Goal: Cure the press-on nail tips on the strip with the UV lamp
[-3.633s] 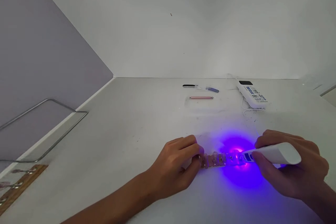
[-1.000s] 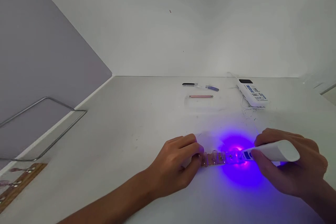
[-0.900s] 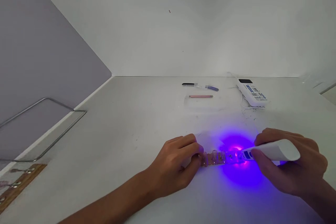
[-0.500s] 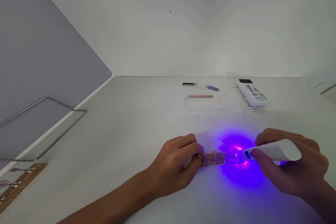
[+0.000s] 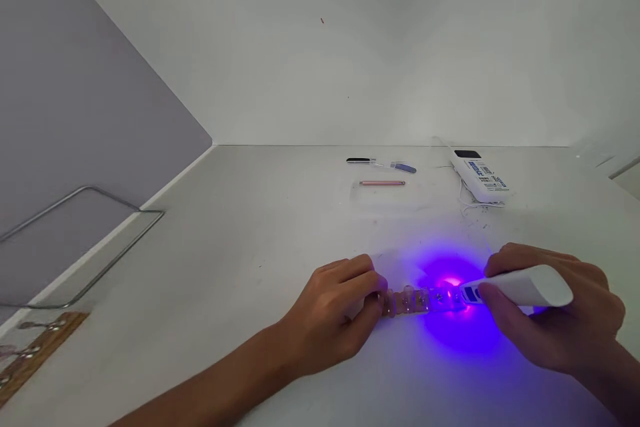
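Note:
A narrow strip of false nails point(image 5: 409, 301), clear and dotted with small shiny gems, lies on the white tabletop. Its left end is pinched between the thumb and fingers of my left hand point(image 5: 345, 313), which hide that end. My right hand point(image 5: 560, 313) grips a white handheld UV lamp point(image 5: 530, 285), thumb along its side near dark button-like patches. The lamp's head is at the strip's right end; whether it touches cannot be told. Violet light floods that end and the table around it, washing out detail there.
Towards the back lie a pink pen-like tool point(image 5: 383, 183), a black-handled brush or pen point(image 5: 361, 160) and a small bluish-ended tool point(image 5: 403, 167). A white printed device point(image 5: 480, 175) with a cable sits back right. At left are a bent metal rod point(image 5: 120, 255) and a wooden strip point(image 5: 45, 357).
Both hands, the strip and the lit lamp hold practically the same position. The whole view has shifted very slightly.

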A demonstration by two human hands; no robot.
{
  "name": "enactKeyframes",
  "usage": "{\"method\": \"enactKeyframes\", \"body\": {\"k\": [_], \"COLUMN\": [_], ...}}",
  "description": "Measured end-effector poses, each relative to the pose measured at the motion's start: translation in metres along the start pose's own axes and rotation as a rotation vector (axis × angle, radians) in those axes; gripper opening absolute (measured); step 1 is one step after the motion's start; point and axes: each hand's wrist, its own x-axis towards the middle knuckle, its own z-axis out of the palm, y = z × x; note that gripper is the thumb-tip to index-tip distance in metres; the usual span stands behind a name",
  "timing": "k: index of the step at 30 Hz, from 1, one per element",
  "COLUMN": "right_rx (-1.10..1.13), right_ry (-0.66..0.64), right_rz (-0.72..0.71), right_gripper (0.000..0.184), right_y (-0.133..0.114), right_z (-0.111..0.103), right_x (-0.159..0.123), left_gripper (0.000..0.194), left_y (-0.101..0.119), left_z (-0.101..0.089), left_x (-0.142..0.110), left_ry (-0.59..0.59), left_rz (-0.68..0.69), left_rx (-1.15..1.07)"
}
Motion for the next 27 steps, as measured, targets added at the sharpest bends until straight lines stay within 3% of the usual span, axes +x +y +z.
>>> {"method": "enactKeyframes", "body": {"k": [6, 11, 17, 27], "right_rx": [0.056, 0.105, 0.145, 0.228], "right_ry": [0.009, 0.014, -0.083, -0.089], "right_rz": [-0.058, -0.007, 0.143, 0.442], "right_gripper": [0.024, 0.019, 0.013, 0.009], "right_y": [0.001, 0.005, 0.008, -0.002], "right_z": [-0.001, 0.0, 0.0, 0.0], "right_x": [0.009, 0.012, 0.003, 0.003], "left_gripper": [0.025, 0.025, 0.026, 0.025], "left_y": [-0.002, 0.0, -0.002, -0.001], "left_z": [0.001, -0.001, 0.001, 0.001], "left_x": [-0.002, 0.0, -0.002, -0.001], "left_ry": [0.007, -0.019, 0.001, 0.018], "left_rz": [-0.006, 0.005, -0.004, 0.002], "left_rx": [-0.009, -0.001, -0.007, -0.011]}}
